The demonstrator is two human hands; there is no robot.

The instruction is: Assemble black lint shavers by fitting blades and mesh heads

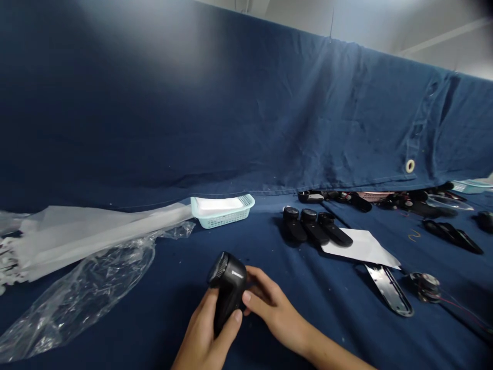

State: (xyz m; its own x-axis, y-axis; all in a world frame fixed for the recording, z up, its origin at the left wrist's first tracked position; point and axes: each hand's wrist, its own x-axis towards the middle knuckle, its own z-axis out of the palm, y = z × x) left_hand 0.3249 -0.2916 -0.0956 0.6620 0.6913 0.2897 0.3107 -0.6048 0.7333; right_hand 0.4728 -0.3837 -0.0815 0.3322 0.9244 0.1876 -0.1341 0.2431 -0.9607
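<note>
Black device between both hands

Left hand had its fingers closed round the handle, apparently leaving the round head free; right hand, fingers half-curled at its flank, perhaps steadied it, grip unclear; device sat well short of the worktop's far edge; long axis ran near-to-far, head farthest, facing the left edge.

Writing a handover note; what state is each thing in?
Black handheld device, tilted, gripped by left hand, right hand at its side.
Light-blue basket, upright, holding white material.
Three black devices, lying side by side.
White paper, partly covered.
Casing shell, open side up.
Clear plastic, crumpled.
</note>
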